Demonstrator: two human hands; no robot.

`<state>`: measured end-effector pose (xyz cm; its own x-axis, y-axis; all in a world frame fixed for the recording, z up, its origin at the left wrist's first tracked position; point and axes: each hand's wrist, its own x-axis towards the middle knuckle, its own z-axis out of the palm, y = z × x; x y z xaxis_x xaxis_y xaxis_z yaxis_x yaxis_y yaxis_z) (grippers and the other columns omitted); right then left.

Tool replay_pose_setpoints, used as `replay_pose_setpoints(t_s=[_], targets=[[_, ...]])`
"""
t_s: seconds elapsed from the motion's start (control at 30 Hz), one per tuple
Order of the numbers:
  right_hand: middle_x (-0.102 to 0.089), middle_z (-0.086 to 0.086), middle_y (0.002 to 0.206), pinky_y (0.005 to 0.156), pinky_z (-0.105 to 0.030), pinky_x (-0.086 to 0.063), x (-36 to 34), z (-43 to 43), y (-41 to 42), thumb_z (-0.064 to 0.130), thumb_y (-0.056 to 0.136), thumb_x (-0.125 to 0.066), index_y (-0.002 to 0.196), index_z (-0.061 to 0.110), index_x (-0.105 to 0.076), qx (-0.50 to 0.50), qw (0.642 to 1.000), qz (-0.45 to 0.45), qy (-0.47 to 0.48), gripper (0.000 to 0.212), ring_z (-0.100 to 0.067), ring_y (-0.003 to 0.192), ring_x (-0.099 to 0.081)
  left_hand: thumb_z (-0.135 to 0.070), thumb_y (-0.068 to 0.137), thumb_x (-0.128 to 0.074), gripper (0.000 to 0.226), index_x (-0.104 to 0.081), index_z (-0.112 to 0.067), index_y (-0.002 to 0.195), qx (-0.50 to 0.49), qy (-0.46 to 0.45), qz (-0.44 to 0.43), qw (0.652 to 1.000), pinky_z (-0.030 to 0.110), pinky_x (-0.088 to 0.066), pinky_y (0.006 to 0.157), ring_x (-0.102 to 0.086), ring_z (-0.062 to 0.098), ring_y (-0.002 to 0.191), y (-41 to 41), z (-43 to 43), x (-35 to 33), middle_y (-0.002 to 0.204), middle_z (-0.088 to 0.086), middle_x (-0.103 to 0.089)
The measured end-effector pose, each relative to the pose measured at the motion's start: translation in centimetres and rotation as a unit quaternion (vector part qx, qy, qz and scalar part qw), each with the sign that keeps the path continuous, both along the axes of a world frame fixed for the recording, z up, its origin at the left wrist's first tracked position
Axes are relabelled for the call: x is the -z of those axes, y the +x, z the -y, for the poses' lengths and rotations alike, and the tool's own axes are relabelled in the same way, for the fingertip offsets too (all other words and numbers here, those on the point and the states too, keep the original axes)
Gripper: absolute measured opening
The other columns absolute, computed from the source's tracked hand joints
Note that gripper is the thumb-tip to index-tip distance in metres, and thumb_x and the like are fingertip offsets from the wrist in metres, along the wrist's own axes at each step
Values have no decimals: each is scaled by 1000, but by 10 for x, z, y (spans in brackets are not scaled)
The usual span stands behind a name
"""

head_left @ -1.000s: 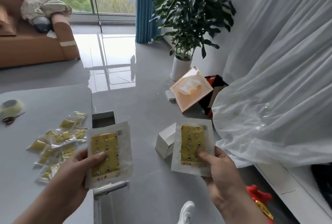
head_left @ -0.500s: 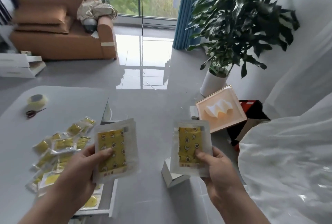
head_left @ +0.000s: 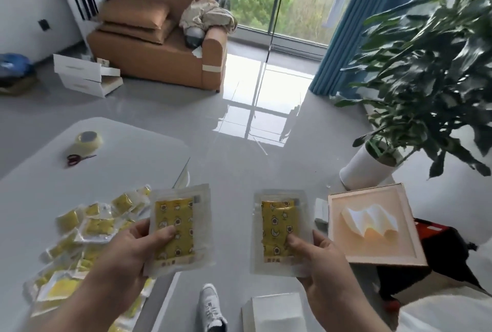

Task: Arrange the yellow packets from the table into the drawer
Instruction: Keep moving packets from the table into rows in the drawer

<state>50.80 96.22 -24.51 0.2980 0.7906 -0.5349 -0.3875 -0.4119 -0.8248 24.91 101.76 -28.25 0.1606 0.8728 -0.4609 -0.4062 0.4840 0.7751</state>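
Each hand grips one yellow packet, left hand [head_left: 125, 249] thumb pressed on its packet [head_left: 179, 228] front, right hand [head_left: 323, 259] thumb on the other packet [head_left: 279, 230], fingers behind.

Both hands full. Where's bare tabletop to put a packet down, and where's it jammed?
Free: the table strip between the scissors and the packet pile, and the far corner right of the tape roll. Crowded: the near edge, where the pile runs under the left hand holding a yellow packet.
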Motion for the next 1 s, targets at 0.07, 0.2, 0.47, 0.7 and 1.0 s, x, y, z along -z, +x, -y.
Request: replay_pose_setpoints(t_s=[0.07,0.2,0.47,0.7,1.0], targets=[[-75,-18,87,67,-38,-59,2,-47,3,-9,85,-57,95,1,-69,-28,999,14,5,18,-28,72,-72,0,68,-61,21,-78,-5,80,-20,4,-2,1000,39,-60,54,-73,31,71,2,-37,4,90,20,-74],[-74,-22,89,52,-31,-57,-6,-135,2,-10,84,-57,97,-3,-69,-88,996,15,17,19,-28,68,-72,2,69,-61,20,-76,2,82,-54,-16,-8,998,36,-58,50,-73,32,69,-1,-99,7,90,23,-73],[-73,-27,89,57,-38,-59,-3,-254,-34,-9,81,-59,93,-4,-71,-191,981,30,8,17,-35,70,-70,-21,40,-95,58,-75,0,90,-103,-18,2,995,42,-59,58,-72,38,79,-30,-165,7,100,26,-71],[-73,-27,88,61,-39,-59,7,-317,-76,-12,84,-56,85,-2,-75,-323,946,29,-4,21,-35,71,-70,3,71,-63,33,-67,4,104,-269,-61,16,961,44,-60,59,-72,37,81,-52,-162,14,100,25,-71],[-74,-22,89,66,-37,-58,28,-381,-112,-6,82,-58,96,-3,-70,-515,857,6,-11,18,-31,73,-73,0,69,-61,30,-67,1,98,-485,-75,17,871,40,-60,55,-74,30,72,-35,-136,24,92,20,-74]])
